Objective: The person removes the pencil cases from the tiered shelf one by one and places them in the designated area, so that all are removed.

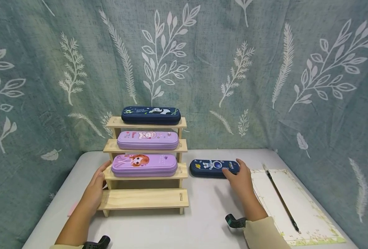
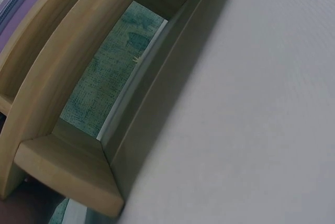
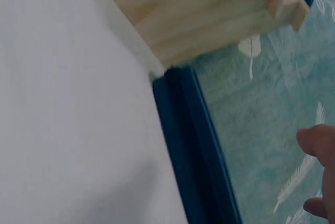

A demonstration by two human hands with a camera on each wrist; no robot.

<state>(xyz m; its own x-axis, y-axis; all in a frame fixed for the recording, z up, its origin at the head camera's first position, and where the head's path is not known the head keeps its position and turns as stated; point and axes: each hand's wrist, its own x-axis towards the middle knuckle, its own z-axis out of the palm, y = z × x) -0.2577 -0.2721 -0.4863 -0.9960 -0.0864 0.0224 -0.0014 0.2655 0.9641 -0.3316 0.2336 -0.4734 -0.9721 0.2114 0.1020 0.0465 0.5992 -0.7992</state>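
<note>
**We are seeing a right hand hovering over a navy space-print case**

We are finding this case lying flat on the white table, near its back edge and just beside the right side of a stepped wooden stand. Over the case's right end, the right hand is holding its thumb and fingers spread apart; in the right wrist view we are seeing a gap between fingertips and case. The left hand is touching the stand's left edge, at the second tier from the bottom; we cannot tell whether its fingers are gripping the wood.

On the stand, a navy panda case is lying on the top tier, a lilac case with a cartoon animal on the next, and a purple case with a red-haired girl on the third. Toward the table's right edge, a brush is lying across a floral-bordered sheet.
</note>
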